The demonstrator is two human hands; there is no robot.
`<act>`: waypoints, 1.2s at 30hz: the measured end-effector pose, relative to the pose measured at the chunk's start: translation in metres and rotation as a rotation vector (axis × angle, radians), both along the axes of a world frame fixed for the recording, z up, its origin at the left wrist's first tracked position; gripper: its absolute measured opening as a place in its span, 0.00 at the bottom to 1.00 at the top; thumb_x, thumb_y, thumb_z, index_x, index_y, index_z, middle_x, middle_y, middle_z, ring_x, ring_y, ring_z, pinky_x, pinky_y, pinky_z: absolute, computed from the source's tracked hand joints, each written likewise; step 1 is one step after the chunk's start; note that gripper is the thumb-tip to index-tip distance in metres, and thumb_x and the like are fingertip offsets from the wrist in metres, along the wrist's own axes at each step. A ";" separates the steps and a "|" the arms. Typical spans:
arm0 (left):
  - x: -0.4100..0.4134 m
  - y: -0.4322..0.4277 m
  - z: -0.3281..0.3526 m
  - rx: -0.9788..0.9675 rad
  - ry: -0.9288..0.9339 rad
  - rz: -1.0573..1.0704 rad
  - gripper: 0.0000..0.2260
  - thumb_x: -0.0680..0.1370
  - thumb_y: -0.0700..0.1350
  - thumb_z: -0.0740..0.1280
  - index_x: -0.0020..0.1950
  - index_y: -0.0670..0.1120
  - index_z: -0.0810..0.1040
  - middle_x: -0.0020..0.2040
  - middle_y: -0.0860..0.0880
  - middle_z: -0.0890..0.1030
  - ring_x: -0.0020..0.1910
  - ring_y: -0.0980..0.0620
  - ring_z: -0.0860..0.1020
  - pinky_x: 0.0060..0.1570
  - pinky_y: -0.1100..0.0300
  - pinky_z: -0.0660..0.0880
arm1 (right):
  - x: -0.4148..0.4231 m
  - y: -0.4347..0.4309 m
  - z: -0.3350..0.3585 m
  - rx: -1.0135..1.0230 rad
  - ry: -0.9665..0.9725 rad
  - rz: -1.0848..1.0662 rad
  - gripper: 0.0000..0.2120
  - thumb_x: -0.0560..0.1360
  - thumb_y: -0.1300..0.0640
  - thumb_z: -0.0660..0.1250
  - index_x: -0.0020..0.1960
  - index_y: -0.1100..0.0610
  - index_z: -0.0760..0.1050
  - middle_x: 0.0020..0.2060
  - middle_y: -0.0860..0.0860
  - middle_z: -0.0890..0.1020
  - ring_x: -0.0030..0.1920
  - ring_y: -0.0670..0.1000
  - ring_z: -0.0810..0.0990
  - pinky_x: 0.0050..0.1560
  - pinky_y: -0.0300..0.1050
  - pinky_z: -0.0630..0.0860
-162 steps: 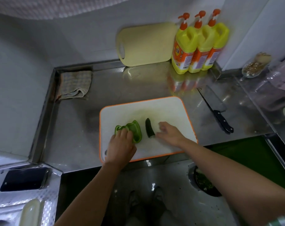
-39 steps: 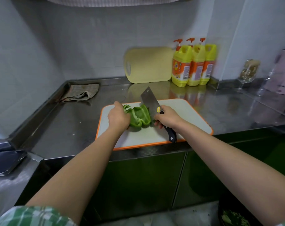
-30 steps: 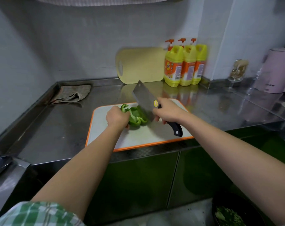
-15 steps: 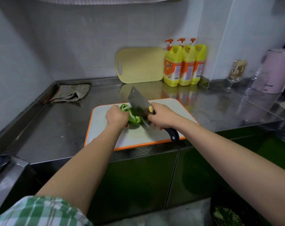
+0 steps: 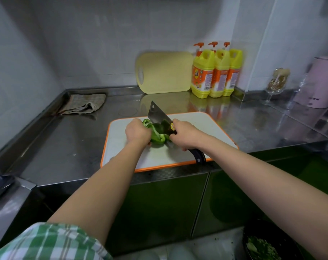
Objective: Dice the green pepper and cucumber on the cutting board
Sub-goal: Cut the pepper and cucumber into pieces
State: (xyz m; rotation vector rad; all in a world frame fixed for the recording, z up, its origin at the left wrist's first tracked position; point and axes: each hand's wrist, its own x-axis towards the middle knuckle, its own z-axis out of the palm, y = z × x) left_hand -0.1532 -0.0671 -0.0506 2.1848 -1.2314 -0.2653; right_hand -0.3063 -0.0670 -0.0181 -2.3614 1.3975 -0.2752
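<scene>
Covering green pepper point(image 5: 156, 137) partly: cleaver point(image 5: 156, 115), both hands point(image 5: 137, 132) point(image 5: 186, 136)

On cutting board point(image 5: 206, 128), pepper point(image 5: 156, 136), cleaver point(image 5: 157, 117) seemingly touching its right side

Light: dim, cool, diffuse; brightest on the tiled wall point(image 5: 253, 25) at upper right, darker toward the left corner.
Shadows: soft-edged only, faint under the folded cloth point(image 5: 82, 105), deep below the lip of the steel counter point(image 5: 65, 139) across the green cabinet doors point(image 5: 159, 199).
Lightest patch at centre: the white cutting board point(image 5: 159, 158).
Glare: muted sheen on the counter, mirroring the detergent bottles point(image 5: 213, 72) and the yellow board point(image 5: 165, 72) leaning behind; small highlight on the cleaver point(image 5: 156, 115).
Distortion: wide-angle bowing of wall and counter lines toward the frame edges.
Sharpness: fair at centre; smeared at the stemmed glass point(image 5: 276, 81), the plaid sleeve point(image 5: 52, 243) and the lower right corner.
</scene>
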 end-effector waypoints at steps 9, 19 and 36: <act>0.006 -0.004 -0.003 0.004 0.018 0.017 0.06 0.75 0.40 0.67 0.50 0.38 0.77 0.51 0.39 0.81 0.53 0.40 0.78 0.42 0.56 0.67 | 0.017 -0.001 -0.002 0.014 0.119 -0.035 0.04 0.77 0.64 0.59 0.51 0.62 0.66 0.38 0.57 0.74 0.27 0.53 0.76 0.25 0.41 0.68; 0.009 -0.003 -0.004 0.016 -0.024 0.001 0.07 0.75 0.40 0.67 0.50 0.38 0.79 0.49 0.39 0.82 0.52 0.40 0.79 0.44 0.55 0.71 | 0.039 -0.010 0.001 0.034 0.205 -0.037 0.04 0.74 0.67 0.60 0.48 0.63 0.71 0.28 0.56 0.75 0.26 0.52 0.75 0.24 0.41 0.68; -0.002 0.003 -0.008 -0.069 0.287 -0.177 0.08 0.80 0.42 0.60 0.53 0.41 0.76 0.36 0.42 0.84 0.34 0.47 0.84 0.50 0.54 0.79 | 0.006 -0.032 -0.012 0.001 -0.120 -0.135 0.11 0.76 0.62 0.59 0.57 0.61 0.63 0.44 0.60 0.77 0.33 0.59 0.80 0.33 0.51 0.79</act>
